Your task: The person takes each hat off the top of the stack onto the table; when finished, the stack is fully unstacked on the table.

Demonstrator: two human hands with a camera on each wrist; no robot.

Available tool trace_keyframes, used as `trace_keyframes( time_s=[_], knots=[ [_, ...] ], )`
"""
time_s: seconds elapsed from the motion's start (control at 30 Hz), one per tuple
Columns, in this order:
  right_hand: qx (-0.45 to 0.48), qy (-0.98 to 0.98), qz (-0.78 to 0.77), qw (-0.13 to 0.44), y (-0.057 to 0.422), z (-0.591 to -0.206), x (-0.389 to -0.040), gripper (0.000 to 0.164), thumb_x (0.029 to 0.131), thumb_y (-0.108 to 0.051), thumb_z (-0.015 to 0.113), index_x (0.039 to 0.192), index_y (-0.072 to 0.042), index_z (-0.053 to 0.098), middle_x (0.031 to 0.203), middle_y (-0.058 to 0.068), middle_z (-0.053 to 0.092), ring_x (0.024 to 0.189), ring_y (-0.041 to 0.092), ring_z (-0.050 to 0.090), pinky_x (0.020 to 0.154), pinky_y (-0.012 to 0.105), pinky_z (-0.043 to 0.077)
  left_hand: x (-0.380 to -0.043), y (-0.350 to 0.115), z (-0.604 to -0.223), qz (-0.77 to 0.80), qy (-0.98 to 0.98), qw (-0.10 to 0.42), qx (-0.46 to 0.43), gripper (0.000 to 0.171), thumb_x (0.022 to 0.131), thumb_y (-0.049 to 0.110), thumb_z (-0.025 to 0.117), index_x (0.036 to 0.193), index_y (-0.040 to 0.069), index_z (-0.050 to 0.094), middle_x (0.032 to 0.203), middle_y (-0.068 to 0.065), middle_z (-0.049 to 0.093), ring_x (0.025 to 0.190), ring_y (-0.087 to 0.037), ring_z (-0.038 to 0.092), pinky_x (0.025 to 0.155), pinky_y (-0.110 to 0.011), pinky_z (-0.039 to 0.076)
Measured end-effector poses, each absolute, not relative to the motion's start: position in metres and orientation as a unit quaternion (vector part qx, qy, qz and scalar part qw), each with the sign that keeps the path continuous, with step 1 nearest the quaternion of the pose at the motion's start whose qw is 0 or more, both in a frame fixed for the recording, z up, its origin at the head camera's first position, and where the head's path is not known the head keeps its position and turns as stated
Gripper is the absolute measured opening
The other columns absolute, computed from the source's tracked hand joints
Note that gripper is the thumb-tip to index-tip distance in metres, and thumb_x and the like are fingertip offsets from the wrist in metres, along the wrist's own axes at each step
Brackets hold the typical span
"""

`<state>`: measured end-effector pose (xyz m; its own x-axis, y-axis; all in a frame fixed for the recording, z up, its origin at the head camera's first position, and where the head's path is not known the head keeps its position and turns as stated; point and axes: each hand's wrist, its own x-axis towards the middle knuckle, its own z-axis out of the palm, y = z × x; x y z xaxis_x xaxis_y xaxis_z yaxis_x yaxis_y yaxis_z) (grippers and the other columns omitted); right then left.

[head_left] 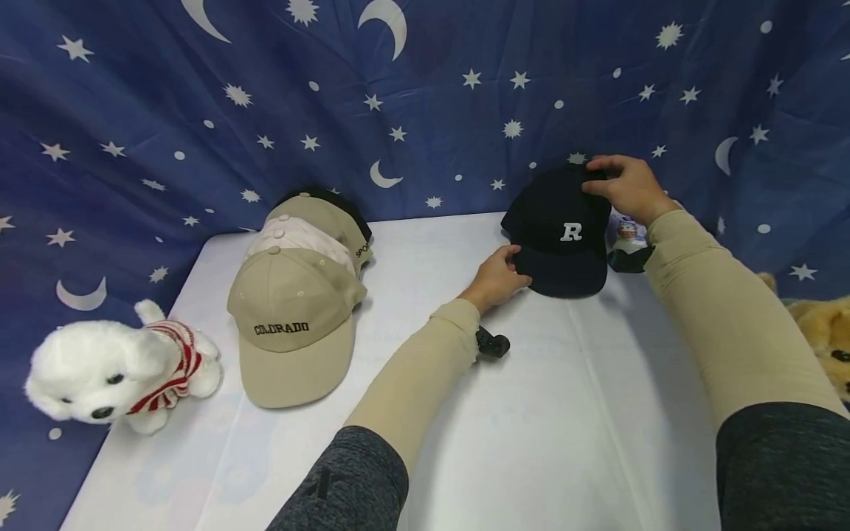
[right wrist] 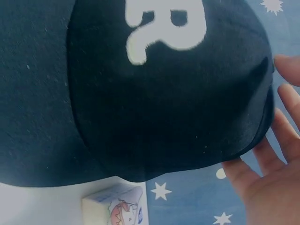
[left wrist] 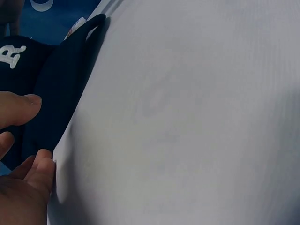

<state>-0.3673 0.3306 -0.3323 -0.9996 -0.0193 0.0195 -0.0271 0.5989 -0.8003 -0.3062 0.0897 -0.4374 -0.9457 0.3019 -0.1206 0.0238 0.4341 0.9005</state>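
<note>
A dark navy baseball cap [head_left: 547, 210] with a white letter R is at the back right of the white table, close to the starry cloth. My left hand [head_left: 498, 280] grips the left side of its brim [left wrist: 51, 98], thumb on top and fingertips beneath in the left wrist view. At the top rear of the crown [right wrist: 178, 112], my right hand [head_left: 631, 188] holds the cap's edge. Part of that grip is hidden behind the crown in the right wrist view, where several fingers [right wrist: 286, 136] reach past the rim.
Several caps overlap in a row on the left, the front one a beige cap [head_left: 292, 317] reading COLORADO. Left of them stands a white toy dog [head_left: 86, 369] in a striped top. A small printed box [head_left: 627, 228] is beside the navy cap. A brown plush toy [head_left: 820, 332] shows at far right.
</note>
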Motion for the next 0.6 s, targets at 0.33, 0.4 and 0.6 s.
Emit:
trace_keyframes(
  time_s=[0.33,0.4,0.6],
  knots=[
    [0.009,-0.896,0.444,-0.008,0.339,-0.342,-0.361,0.07,0.096,-0.031,0.067,0.153,-0.002,0.037,0.162,0.013,0.027,0.148,0.033,0.022,0.117,0.052,0.021,-0.301,0.096,-0.438,0.52,0.836,0.147,0.099,0.064,0.089,0.011,0.076,0.147,0.011,0.048,0.147,-0.008,0.05,0.128,-0.018,0.053,0.101,-0.023,0.043],
    [0.008,-0.897,0.441,-0.011,0.34,-0.344,-0.36,0.073,0.096,-0.032,0.067,0.155,-0.003,0.035,0.162,0.014,0.026,0.148,0.034,0.021,0.117,0.053,0.021,-0.299,0.097,-0.437,0.523,0.833,0.149,0.102,0.064,0.089,0.01,0.076,0.147,0.01,0.048,0.146,-0.009,0.051,0.127,-0.019,0.053,0.101,-0.024,0.043],
    [-0.002,-0.893,0.449,-0.02,0.341,-0.352,-0.358,0.076,0.095,-0.035,0.068,0.156,-0.006,0.032,0.163,0.015,0.024,0.149,0.035,0.017,0.117,0.054,0.02,-0.295,0.1,-0.436,0.524,0.831,0.15,0.113,0.064,0.09,0.01,0.075,0.148,0.009,0.047,0.149,-0.01,0.048,0.132,-0.019,0.049,0.105,-0.023,0.039]
  ],
)
